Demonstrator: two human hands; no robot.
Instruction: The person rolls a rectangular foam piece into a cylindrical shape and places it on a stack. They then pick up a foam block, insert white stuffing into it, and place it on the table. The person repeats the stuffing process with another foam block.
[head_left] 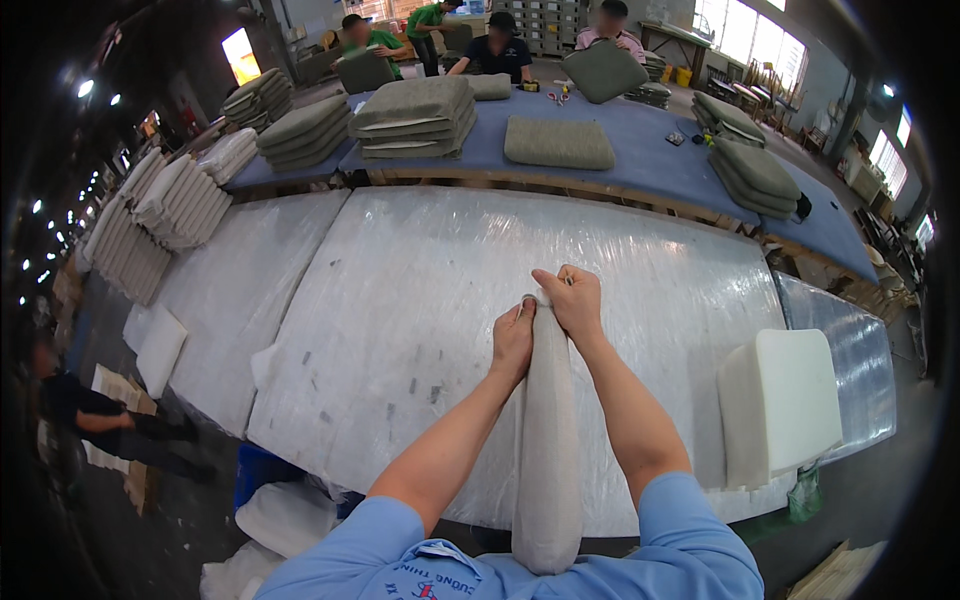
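A pale grey fabric-covered seat cushion (pixel 549 450) stands on its thin edge between my forearms, running from my chest to the middle of the table. At its far end both hands are closed around a thin whitish cord (pixel 543 298). My left hand (pixel 513 338) pinches one side of it, resting against the cushion's left face. My right hand (pixel 577 303) is a fist just beyond the far end, a bit of the cord showing at its fingers. How the cord joins the cover is too small to make out.
The table (pixel 400 290) is wrapped in shiny clear film. White foam pads (pixel 800 390) stand at its right. Stacked grey-green cushions (pixel 415 115) lie on a blue table (pixel 640 150) beyond, where several people work. Another person (pixel 110 415) stands at the left.
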